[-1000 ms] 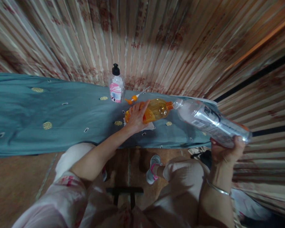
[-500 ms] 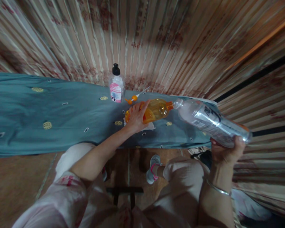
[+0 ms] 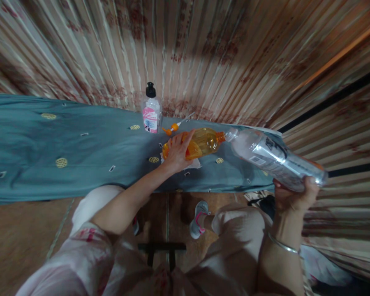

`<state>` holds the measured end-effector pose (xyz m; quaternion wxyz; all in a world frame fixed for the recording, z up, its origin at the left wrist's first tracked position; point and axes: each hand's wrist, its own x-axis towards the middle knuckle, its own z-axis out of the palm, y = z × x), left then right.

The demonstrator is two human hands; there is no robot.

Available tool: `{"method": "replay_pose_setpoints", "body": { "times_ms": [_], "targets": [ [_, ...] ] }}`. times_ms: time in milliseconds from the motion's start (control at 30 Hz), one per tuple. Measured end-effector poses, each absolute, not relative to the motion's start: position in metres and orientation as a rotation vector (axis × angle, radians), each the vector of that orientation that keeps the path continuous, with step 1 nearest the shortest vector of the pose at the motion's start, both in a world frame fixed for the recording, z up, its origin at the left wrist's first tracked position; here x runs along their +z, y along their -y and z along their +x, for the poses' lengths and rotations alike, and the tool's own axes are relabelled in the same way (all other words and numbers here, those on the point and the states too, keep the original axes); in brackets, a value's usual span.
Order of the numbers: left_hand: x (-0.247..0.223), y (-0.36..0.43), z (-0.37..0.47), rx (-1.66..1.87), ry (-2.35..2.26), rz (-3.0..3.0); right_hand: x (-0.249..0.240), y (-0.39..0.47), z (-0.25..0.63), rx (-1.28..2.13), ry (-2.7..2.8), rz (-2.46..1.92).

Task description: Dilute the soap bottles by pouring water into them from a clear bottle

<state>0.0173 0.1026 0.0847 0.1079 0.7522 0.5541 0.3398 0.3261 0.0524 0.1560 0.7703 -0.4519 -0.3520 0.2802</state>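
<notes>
My left hand (image 3: 178, 151) wraps round an orange see-through bottle (image 3: 205, 142), tilted on its side with its neck to the right. My right hand (image 3: 296, 193) grips the base end of a large clear plastic bottle (image 3: 262, 152), which slants down to the left. The two bottle mouths meet or nearly meet; whether they touch I cannot tell. Just behind my left hand lies an orange pump top (image 3: 172, 128) with a thin pale tube. A piece of white paper or cloth (image 3: 195, 164) shows under the orange bottle.
A clear bottle with a black cap and a pink label (image 3: 151, 117) stands at the back of the table, whose cover is a teal patterned cloth (image 3: 89, 148). Pleated floral curtains (image 3: 179, 61) hang right behind the table and along the right side.
</notes>
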Motion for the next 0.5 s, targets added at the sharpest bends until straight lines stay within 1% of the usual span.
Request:
{"method": "replay_pose_setpoints", "body": {
  "times_ms": [500],
  "targets": [
    [0.0794, -0.1054, 0.0177, 1.019, -1.635, 2.228, 0.1585, -0.0523, 0.3232, 0.62, 0.717, -0.998]
  ]
}}
